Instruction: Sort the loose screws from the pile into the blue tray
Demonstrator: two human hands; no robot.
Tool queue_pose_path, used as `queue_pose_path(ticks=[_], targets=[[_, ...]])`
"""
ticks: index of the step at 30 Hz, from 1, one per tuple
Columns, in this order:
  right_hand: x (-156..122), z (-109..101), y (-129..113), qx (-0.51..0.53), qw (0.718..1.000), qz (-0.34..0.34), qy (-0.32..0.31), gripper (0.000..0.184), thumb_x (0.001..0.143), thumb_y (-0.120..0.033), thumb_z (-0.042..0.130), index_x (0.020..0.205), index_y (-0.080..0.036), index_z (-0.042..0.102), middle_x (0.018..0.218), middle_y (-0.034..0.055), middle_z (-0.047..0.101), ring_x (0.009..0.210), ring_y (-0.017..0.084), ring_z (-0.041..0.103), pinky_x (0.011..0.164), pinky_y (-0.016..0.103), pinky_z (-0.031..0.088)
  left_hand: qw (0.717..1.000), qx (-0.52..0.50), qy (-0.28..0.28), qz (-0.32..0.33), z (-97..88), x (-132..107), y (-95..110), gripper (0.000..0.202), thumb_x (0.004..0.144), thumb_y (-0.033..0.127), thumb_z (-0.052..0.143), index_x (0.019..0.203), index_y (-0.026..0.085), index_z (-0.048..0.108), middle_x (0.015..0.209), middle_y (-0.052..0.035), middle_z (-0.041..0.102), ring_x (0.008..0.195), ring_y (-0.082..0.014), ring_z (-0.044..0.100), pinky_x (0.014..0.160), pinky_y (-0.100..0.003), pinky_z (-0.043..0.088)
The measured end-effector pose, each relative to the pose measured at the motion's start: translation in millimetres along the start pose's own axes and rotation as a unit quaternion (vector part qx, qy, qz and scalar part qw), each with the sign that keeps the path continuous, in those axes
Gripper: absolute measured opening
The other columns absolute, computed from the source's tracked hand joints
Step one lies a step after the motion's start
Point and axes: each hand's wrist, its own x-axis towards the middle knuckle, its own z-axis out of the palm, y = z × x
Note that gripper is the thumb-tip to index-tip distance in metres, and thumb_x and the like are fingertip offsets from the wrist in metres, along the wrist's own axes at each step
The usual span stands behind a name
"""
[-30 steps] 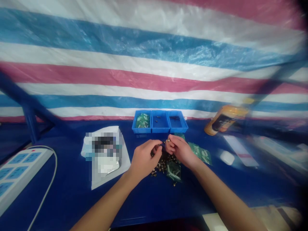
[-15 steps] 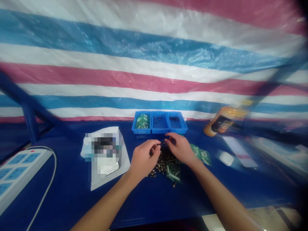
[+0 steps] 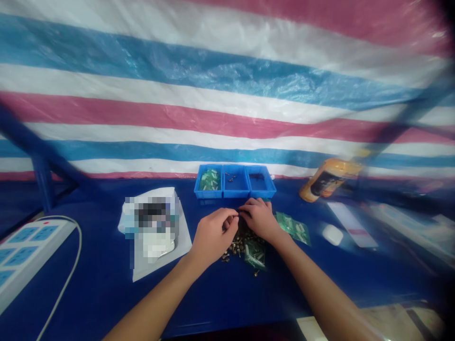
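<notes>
Table (image 3: 220, 303): dark blue, backed by a striped sheet (image 3: 213, 111) in red, white and blue.
Left hand (image 3: 215, 232): thumb and forefinger pinched on a tiny dark piece (image 3: 238, 213), too small to make out further.
Right hand (image 3: 261, 220): fingers bent, tips meeting the left ones at that piece — whether they grip it too, I cannot tell.
Pile (image 3: 237, 246): small brass-coloured parts heaped beneath both hands, partly hidden by them; one loose part (image 3: 256, 273) lies just nearer the person.
Near packet (image 3: 255, 255): green-tinted, at the pile's right edge.
Side packets (image 3: 294, 228): green, flat, beside the right wrist.
Bins: three blue ones in a row beyond the hands — left bin (image 3: 208, 194) with green packets, middle bin (image 3: 236, 194) with a few small parts, right bin (image 3: 262, 194) with dark bits.
Left side: white bag (image 3: 142, 272), partly pixelated; farther out, a power strip (image 3: 39, 237) with a white cable (image 3: 76, 253).
Right side: orange bottle (image 3: 322, 182), tilted in view; white case (image 3: 333, 234) near a pale slab (image 3: 351, 225).
</notes>
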Motion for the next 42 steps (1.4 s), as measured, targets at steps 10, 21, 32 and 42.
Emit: queue_pose_path(ticks=[10, 21, 32, 42], targets=[[0, -3, 1, 0.119, 0.991, 0.007, 0.061, 0.028, 0.098, -0.022, 0.046, 0.109, -0.025, 0.072, 0.108, 0.0076, 0.066, 0.102, 0.023, 0.057, 0.086, 0.038, 0.034, 1.0, 0.006, 0.008, 0.002, -0.2, 0, -1, 0.015, 0.092, 0.024, 0.053, 0.097, 0.022, 0.067, 0.083, -0.0001, 0.069, 0.068, -0.0124, 0.061, 0.067, -0.026, 0.047], [-11, -27, -25, 0.579, 0.813, 0.061, -0.001, 0.024, 0.08, -0.039, 0.073, 0.093, -0.019, 0.074, 0.084, 0.0033, 0.071, 0.073, 0.016, 0.061, 0.074, 0.032, 0.047, 0.998, 0.021, 0.06, -0.021, -0.5, 3, -5, 0.018, 0.089, 0.032, 0.062, 0.105, 0.024, 0.065, 0.091, -0.0009, 0.069, 0.081, -0.0162, 0.064, 0.075, -0.029, 0.048], [-11, -31, -28, 0.581, 0.807, 0.099, -0.031, 0.029, 0.077, -0.044, 0.075, 0.084, -0.017, 0.075, 0.076, 0.0025, 0.068, 0.074, 0.015, 0.058, 0.074, 0.03, 0.044, 0.998, 0.007, 0.061, 0.018, 2.2, -1, -7, 0.012, 0.094, 0.028, 0.058, 0.097, 0.024, 0.068, 0.094, -0.0004, 0.071, 0.085, -0.0145, 0.065, 0.078, -0.027, 0.048], [-12, -32, -26, 0.648, 0.756, 0.067, -0.065, 0.022, 0.082, -0.039, 0.073, 0.083, -0.017, 0.069, 0.076, 0.0017, 0.064, 0.073, 0.014, 0.056, 0.076, 0.029, 0.044, 0.999, -0.005, 0.053, 0.009, -0.8, -1, -5, 0.013, 0.094, 0.031, 0.058, 0.096, 0.022, 0.068, 0.087, 0.0009, 0.071, 0.073, -0.0122, 0.062, 0.072, -0.024, 0.046]])
